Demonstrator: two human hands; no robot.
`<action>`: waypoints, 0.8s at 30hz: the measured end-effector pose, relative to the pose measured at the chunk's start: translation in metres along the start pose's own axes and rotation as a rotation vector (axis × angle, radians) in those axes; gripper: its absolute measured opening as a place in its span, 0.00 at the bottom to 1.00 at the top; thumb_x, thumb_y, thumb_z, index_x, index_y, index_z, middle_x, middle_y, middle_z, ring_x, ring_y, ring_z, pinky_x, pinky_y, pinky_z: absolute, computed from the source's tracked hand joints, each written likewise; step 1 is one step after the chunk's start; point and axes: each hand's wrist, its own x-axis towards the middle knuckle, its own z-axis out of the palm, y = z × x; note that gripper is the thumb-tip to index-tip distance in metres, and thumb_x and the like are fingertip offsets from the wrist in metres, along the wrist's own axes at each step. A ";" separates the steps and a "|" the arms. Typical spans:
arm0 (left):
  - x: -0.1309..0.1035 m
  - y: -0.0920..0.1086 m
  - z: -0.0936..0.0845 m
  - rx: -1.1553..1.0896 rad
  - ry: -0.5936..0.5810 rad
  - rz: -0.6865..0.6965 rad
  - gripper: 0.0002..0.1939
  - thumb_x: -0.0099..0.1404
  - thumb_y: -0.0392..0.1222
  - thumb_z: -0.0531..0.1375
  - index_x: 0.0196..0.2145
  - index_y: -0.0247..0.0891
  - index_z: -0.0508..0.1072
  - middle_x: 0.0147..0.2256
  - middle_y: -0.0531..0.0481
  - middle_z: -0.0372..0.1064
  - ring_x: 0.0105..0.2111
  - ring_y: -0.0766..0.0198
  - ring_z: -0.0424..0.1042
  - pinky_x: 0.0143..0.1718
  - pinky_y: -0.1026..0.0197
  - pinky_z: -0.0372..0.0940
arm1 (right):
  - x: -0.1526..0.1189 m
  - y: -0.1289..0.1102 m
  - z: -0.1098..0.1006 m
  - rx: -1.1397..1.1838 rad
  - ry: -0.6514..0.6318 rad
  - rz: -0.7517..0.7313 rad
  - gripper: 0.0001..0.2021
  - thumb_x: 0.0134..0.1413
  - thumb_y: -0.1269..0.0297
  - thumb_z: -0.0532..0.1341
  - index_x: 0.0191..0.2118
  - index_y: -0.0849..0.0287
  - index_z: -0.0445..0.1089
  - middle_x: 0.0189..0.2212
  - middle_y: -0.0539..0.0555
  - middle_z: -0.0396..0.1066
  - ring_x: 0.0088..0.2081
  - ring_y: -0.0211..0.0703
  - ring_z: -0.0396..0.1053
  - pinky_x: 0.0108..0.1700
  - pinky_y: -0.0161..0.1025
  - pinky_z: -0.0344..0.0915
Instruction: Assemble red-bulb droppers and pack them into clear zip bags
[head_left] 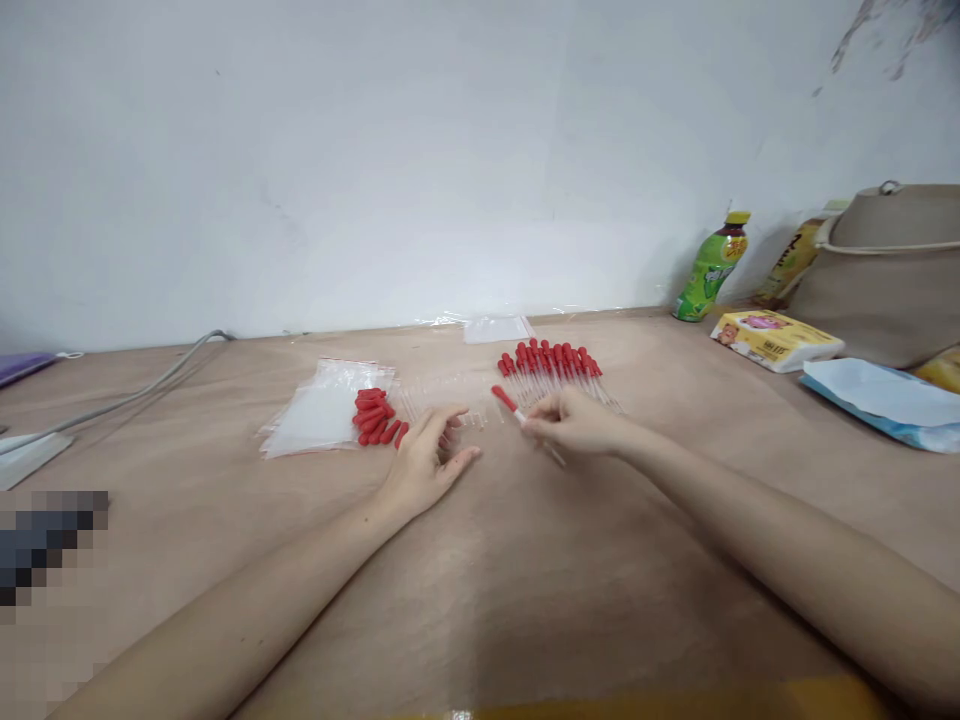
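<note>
My right hand (574,422) pinches a glass dropper (505,399) with a red rubber bulb. The bulb points up and left, and the thin glass end sticks out below my fingers. Just behind that hand lies a fan of red-bulbed droppers (551,360), bulbs toward the wall. My left hand (427,465) rests open on the table, thumb and fingers apart with nothing visible between them. Beside its knuckles is a small heap of loose red rubber bulbs (371,415). Clear thin glass tubes (439,392) lie beyond its fingertips, hard to make out against the table.
A stack of clear plastic bags (319,410) lies left of the bulbs. Another plastic bag (495,329) is by the wall. At right stand a green bottle (712,268), a tissue pack (776,340), a blue-white packet (885,400) and a beige bag (885,280). A grey cable (142,392) crosses the left.
</note>
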 end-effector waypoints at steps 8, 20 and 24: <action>0.003 0.003 0.000 0.039 -0.318 -0.049 0.08 0.62 0.40 0.54 0.40 0.37 0.65 0.23 0.56 0.59 0.23 0.69 0.60 0.26 0.65 0.57 | 0.064 0.011 -0.009 -0.378 0.496 0.318 0.15 0.47 0.54 0.55 0.19 0.58 0.68 0.22 0.52 0.70 0.29 0.43 0.66 0.33 0.38 0.56; 0.003 0.003 0.000 0.019 -0.336 -0.016 0.04 0.62 0.39 0.53 0.33 0.36 0.67 0.23 0.55 0.59 0.24 0.68 0.60 0.26 0.66 0.56 | 0.085 0.014 0.007 -0.627 0.507 0.360 0.18 0.51 0.53 0.51 0.29 0.60 0.71 0.29 0.58 0.72 0.34 0.48 0.66 0.43 0.47 0.49; 0.003 0.005 0.000 0.064 -0.339 0.005 0.05 0.62 0.38 0.53 0.33 0.37 0.67 0.25 0.54 0.62 0.24 0.68 0.62 0.26 0.66 0.58 | 0.079 -0.002 0.018 -0.619 0.410 0.225 0.17 0.52 0.53 0.51 0.28 0.59 0.71 0.29 0.57 0.72 0.34 0.47 0.67 0.44 0.47 0.47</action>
